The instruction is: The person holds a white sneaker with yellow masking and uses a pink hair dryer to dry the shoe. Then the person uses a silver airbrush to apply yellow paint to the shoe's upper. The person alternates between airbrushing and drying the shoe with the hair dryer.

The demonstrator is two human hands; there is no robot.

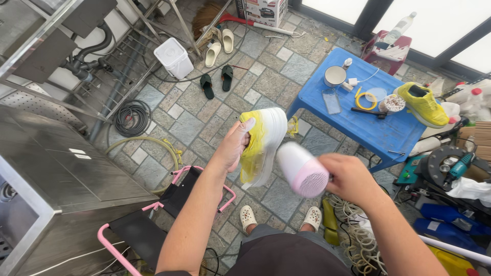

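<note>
My left hand (234,145) grips a yellow sneaker with a thick white sole (263,143), held up on its side at the middle of the view, sole turned to the right. My right hand (352,178) holds a pink and white hair dryer (302,168), its white nozzle close to the sneaker's sole. The matching yellow sneaker (422,104) lies on the right end of a blue plastic table (376,130).
The blue table carries a metal cup (335,75), a clear phone case (332,102), a yellow ring (365,100) and a brush. A steel counter (66,168) stands left, a pink-framed stool (169,204) below it. Slippers, a hose coil and a white bin (174,58) lie on the tiled floor.
</note>
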